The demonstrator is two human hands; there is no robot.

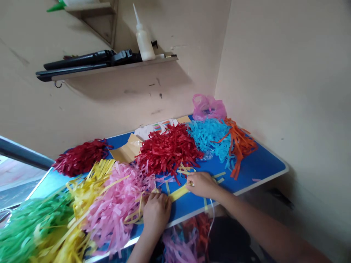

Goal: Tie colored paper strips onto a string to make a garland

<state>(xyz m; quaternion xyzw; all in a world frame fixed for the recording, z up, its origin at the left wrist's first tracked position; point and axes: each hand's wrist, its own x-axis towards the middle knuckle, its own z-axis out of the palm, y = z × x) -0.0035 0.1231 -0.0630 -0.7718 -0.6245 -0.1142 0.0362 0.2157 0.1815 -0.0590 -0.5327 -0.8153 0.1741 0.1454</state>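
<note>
Yellow strip [178, 193]: I find it on the blue counter [263, 160], stretched out between the two hands; I place everything else from it.
Right hand [202, 184]: at the strip's right end, thumb and fingers closed in a pinch on it.
Left hand [157, 209]: over the strip's left end, knuckles up, fingers curled; I cannot tell whether it grips the strip or only presses it.
Pink shreds [117, 204]: left of the strip, right beside the left hand; yellow shreds [82, 197], then green shreds [35, 215], lie farther left.
Red heap [170, 149]: just beyond the strip; the light blue heap [211, 135] and orange shreds [241, 142] lie beyond it to the right, the dark red heap [82, 157] well off to the left.
Shredding so far: I judge these colours done, all in thin pieces; the strip's visible stretch looks whole, so it seems left to do. I cannot count what else remains.
Hidden ends: the fingers cover both strip ends; the green shreds run out of view, and the purple shreds [181, 244] below the counter are partly cut off and dim.
</note>
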